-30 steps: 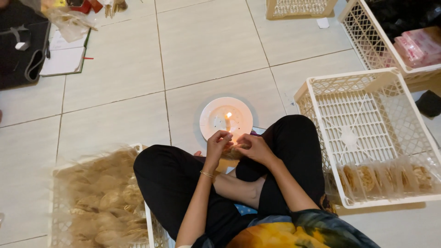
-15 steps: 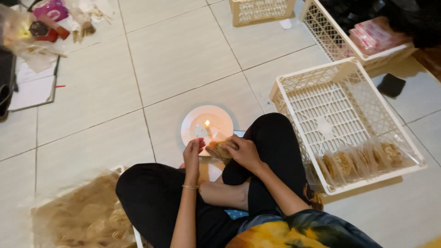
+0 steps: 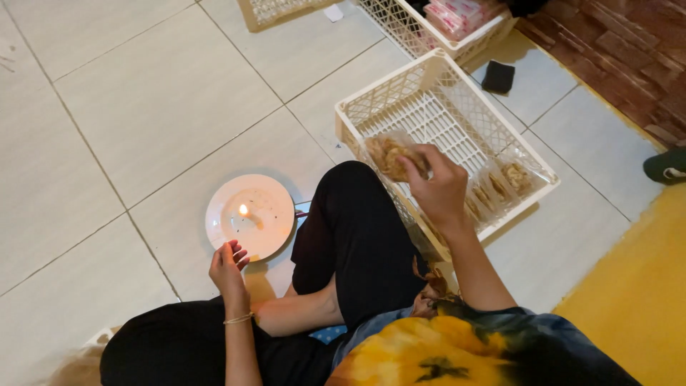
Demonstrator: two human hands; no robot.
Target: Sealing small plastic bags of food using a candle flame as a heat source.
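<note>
Snack packet [image 3: 389, 154], a clear bag of brownish fried pieces, is pinched between the fingers and thumb of the right hand [image 3: 436, 187]; it hangs over the near-left corner of a white slatted plastic crate [image 3: 400, 93]; the right arm reaches up and right from the body, wrist bent, forearm crossing the crate's near rim. Left hand [image 3: 227, 268] holds nothing, fingers loosely curled, resting just at the near edge of a white plate [image 3: 275, 221]; a short lit candle [image 3: 246, 213] stands on that plate; a thin bracelet circles the left wrist. More clear packets [image 3: 500, 182] lie in a row along the crate's right side. Pale floor tiles [image 3: 143, 107] spread to the left and far; a yellow mat [image 3: 643, 286] lies at the right; a brick wall [image 3: 629, 50] rises in the far right corner. Farther off, a second white crate [image 3: 421, 36] holds pink packages [image 3: 457, 14]; a small black square thing [image 3: 498, 76] lies on the tiles between the crates and the wall.
</note>
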